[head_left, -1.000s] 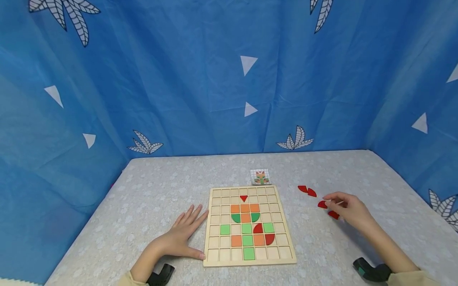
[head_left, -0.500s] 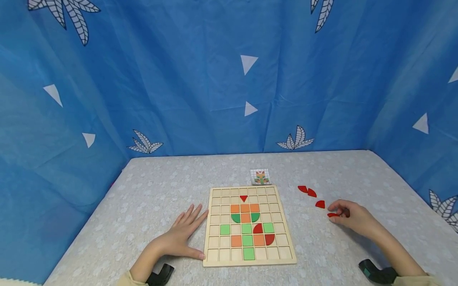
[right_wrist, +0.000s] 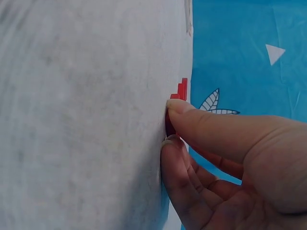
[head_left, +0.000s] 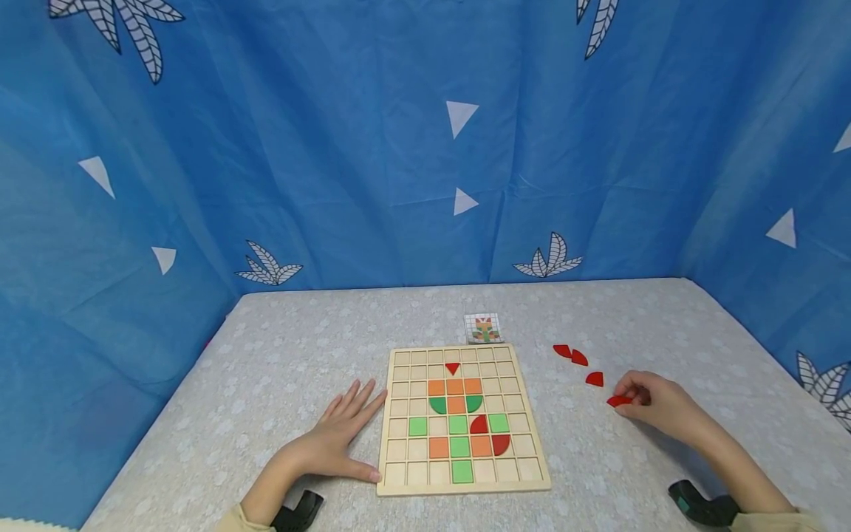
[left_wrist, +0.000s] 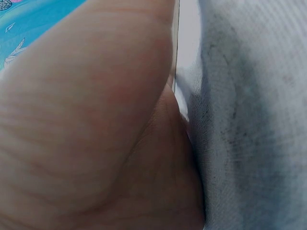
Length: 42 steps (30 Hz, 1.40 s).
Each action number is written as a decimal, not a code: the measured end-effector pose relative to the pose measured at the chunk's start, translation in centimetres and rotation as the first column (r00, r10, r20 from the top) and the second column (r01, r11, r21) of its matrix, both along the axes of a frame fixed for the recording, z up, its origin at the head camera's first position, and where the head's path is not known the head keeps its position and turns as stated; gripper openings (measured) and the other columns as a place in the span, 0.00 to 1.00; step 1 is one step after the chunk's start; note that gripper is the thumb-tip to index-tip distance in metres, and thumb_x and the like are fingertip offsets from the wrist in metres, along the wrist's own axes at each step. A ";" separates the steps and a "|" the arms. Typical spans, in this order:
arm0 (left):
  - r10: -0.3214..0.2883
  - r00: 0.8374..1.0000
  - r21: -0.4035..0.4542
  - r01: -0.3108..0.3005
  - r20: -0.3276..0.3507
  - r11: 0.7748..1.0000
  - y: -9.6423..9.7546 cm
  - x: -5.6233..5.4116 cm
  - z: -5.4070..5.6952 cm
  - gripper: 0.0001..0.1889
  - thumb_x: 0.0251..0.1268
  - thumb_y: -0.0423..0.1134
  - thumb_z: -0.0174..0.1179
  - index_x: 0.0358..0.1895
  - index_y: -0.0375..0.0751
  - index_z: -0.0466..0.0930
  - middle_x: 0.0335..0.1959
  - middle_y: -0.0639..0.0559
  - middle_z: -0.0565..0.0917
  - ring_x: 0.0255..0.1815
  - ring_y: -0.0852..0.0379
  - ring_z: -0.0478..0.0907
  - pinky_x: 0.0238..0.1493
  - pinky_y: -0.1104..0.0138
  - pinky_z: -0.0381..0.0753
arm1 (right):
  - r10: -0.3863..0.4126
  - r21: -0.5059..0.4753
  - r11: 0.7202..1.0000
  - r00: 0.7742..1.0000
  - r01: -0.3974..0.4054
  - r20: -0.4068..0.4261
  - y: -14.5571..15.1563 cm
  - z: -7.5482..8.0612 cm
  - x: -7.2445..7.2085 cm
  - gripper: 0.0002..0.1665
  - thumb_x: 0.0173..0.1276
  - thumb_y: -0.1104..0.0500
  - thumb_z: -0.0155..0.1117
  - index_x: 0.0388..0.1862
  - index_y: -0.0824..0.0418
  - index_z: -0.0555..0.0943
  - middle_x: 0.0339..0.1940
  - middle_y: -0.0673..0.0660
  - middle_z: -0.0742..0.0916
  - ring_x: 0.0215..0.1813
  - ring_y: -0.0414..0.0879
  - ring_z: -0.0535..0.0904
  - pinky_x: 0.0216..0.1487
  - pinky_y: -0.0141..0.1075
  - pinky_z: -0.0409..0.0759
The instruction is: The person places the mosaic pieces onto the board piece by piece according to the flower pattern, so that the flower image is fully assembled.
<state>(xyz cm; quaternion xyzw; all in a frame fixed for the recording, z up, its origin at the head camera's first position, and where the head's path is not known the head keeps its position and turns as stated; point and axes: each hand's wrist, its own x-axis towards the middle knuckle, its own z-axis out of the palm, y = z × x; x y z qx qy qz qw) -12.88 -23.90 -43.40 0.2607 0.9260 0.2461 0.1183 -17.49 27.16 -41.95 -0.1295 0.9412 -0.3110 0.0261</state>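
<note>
Between thumb and fingertips my right hand [head_left: 654, 399] pinches a red quarter-circle piece [head_left: 619, 401] at the table surface; the right wrist view shows the same red piece [right_wrist: 170, 123] in the grip. Just beyond lie three more red quarter-circle pieces, the nearest red piece [head_left: 595, 379] apart from the other two. My left hand [head_left: 335, 443] rests flat with spread fingers, thumb and forefinger touching the left edge of the wooden grid board [head_left: 405, 473]. Orange and light green squares, green and red quarter-circles and a red triangle [head_left: 453, 368] sit in the board's cells.
Behind the board's far edge stands a small pattern card [head_left: 483, 329] with a coloured figure on a grid. A pale patterned cloth covers the table [head_left: 319, 332]. Blue curtain [head_left: 372, 148] closes off the back and sides.
My right hand has moved slightly toward me from the third red piece and now pinches the nearest one, which has turned a little. The left hand has stayed put.
</note>
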 end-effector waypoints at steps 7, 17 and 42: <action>-0.006 1.000 0.009 0.006 0.000 1.000 0.0 0.0 0.0 0.60 0.41 0.67 0.67 0.75 0.43 0.45 0.74 0.39 0.40 0.72 0.39 0.30 0.64 0.41 0.32 | 0.007 0.007 1.000 1.000 -0.007 -0.028 -0.3 0.0 0.0 0.14 0.50 0.68 0.73 0.30 0.59 0.76 0.25 0.50 0.76 0.28 0.44 0.69 0.26 0.32 0.70; 0.005 1.000 0.009 -0.005 0.017 1.000 0.2 0.1 0.3 0.60 0.41 0.67 0.67 0.75 0.44 0.45 0.74 0.40 0.40 0.72 0.39 0.30 0.64 0.42 0.32 | 0.012 -0.106 0.994 1.000 -0.011 0.013 -1.3 0.1 0.2 0.12 0.56 0.69 0.69 0.33 0.61 0.74 0.25 0.52 0.76 0.25 0.42 0.72 0.24 0.31 0.74; -0.012 1.000 0.015 0.012 0.019 1.000 0.3 0.3 0.6 0.59 0.42 0.65 0.68 0.75 0.42 0.46 0.74 0.38 0.41 0.72 0.37 0.31 0.63 0.40 0.33 | 0.272 -0.534 0.834 0.945 -0.138 0.181 -14.8 2.8 -1.1 0.18 0.72 0.63 0.53 0.57 0.69 0.77 0.28 0.61 0.77 0.28 0.51 0.71 0.28 0.35 0.71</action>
